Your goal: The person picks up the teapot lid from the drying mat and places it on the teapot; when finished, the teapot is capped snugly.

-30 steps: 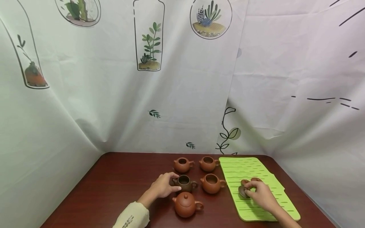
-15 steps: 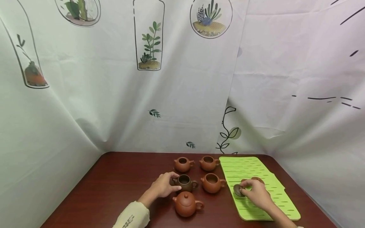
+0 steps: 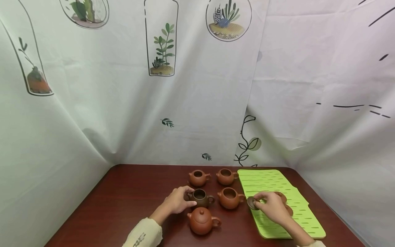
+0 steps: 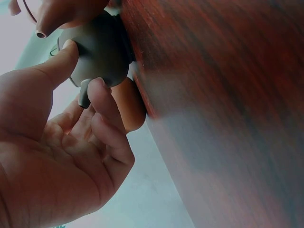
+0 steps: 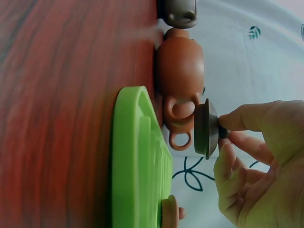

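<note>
A dark brown teapot (image 3: 200,198) without its lid stands on the table, its round opening facing up. My left hand (image 3: 178,200) holds it from the spout side; in the left wrist view the thumb (image 4: 69,54) lies against the body and a finger sits by the spout. Over the left edge of the green mat (image 3: 271,226), my right hand (image 3: 273,207) pinches a dark lid (image 5: 204,128) by its knob. That lid hangs above the mat, rim toward the table. Below the dark teapot in the head view is a reddish teapot (image 3: 200,221) with its lid on.
Lidless reddish teapots (image 3: 229,199) stand right of and behind the dark one, handles pointing right. On the mat lie reddish lids (image 3: 280,196), partly hidden by my right hand. A white printed cloth (image 3: 197,103) hangs behind the dark red table (image 3: 123,199).
My right hand has lifted the dark lid from among the reddish lids and carried it left to the mat's edge. My left hand has stayed on the dark teapot.
</note>
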Action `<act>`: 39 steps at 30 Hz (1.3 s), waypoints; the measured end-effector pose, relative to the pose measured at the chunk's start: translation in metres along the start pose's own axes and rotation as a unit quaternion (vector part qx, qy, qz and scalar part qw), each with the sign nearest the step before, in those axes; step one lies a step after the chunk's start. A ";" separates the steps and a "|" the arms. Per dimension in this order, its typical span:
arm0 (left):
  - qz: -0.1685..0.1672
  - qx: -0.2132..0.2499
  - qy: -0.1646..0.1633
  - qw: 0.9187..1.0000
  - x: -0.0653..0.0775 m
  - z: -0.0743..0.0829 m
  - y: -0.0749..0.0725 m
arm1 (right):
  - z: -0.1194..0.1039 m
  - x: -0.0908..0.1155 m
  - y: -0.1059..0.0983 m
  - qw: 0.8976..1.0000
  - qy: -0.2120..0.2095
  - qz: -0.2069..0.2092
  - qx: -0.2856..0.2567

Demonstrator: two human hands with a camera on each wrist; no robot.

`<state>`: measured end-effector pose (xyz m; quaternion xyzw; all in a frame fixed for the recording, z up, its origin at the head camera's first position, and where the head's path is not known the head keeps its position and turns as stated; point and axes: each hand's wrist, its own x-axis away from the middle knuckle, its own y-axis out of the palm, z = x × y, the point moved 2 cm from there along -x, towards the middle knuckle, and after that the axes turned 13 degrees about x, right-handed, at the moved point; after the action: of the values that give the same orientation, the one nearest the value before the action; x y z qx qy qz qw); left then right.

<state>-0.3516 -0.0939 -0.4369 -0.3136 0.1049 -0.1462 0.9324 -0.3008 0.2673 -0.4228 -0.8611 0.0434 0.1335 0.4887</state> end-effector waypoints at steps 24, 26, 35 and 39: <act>-0.005 0.004 0.000 1.000 0.000 -0.003 -0.001 | -0.026 -0.008 0.005 0.999 -0.012 -0.002 -0.042; -0.005 0.005 0.002 1.000 0.000 -0.004 -0.001 | -0.028 -0.009 0.006 0.999 -0.016 -0.001 -0.045; -0.001 0.005 0.009 1.000 0.001 -0.003 0.000 | -0.039 -0.014 0.012 0.999 -0.018 0.012 -0.039; -0.001 0.005 0.010 1.000 0.002 -0.001 -0.001 | -0.044 -0.016 0.016 0.999 -0.022 0.011 -0.048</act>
<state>-0.3506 -0.0957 -0.4375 -0.3075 0.1130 -0.1507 0.9327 -0.3110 0.2210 -0.4104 -0.8800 0.0355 0.1595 0.4460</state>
